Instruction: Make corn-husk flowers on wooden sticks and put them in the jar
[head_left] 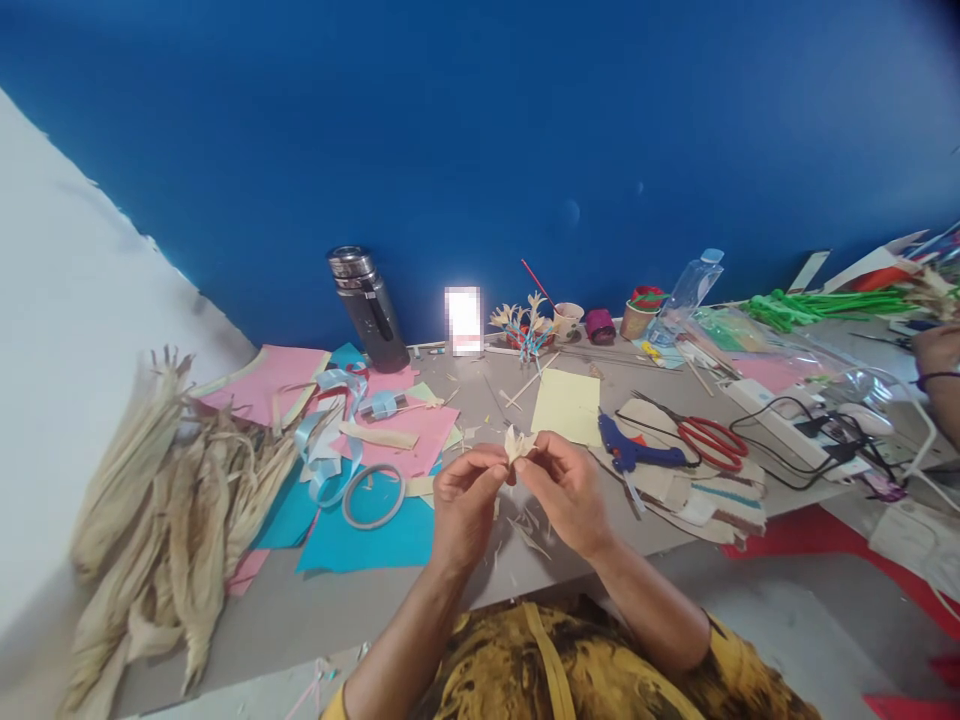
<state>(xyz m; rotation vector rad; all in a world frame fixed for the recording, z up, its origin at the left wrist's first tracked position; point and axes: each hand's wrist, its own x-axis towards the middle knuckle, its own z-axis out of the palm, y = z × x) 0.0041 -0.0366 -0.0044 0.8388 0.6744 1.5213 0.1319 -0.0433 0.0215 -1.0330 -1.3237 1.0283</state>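
Observation:
A small pale husk flower is pinched between both hands over the middle of the table. My left hand holds its base from the left, thumb and fingers closed. From the right, my right hand grips the same piece, its thumb close to the left thumb. Thin husk scraps lie on the table under the hands. Beyond them is a yellow sheet. Right of the hands rests a blue glue gun beside red-handled scissors.
Dried husks are heaped at the left. A dark flask, finished husk flowers and a plastic bottle stand near the blue wall. A tape roll lies on blue paper. A power strip with cables and another person's arm are at right.

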